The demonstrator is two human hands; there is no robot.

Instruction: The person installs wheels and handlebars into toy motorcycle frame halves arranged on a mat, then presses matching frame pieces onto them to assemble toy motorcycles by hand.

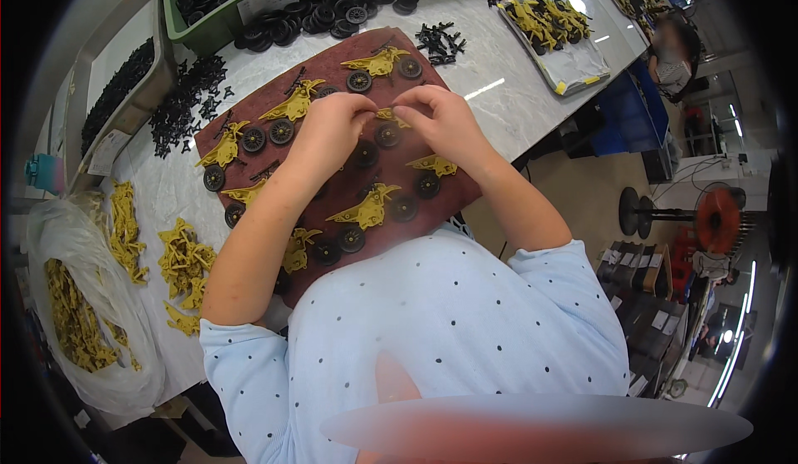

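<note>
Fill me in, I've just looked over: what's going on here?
A person has both hands together over a dark red mat. The left hand and right hand have their fingers at a small yellow piece; their grip on it is partly hidden. Other yellow pieces lie around the mat with black wheels close by. Left of the mat sits a loose yellow heap.

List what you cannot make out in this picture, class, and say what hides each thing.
Head view:
- Any small part pinched in the left hand or right hand: fingers cover it.
- Full outline of the yellow piece between them: hidden by fingers.
- Some of the red mat: behind the left forearm.
- Green bin's far end: cut off by the top edge.
</note>
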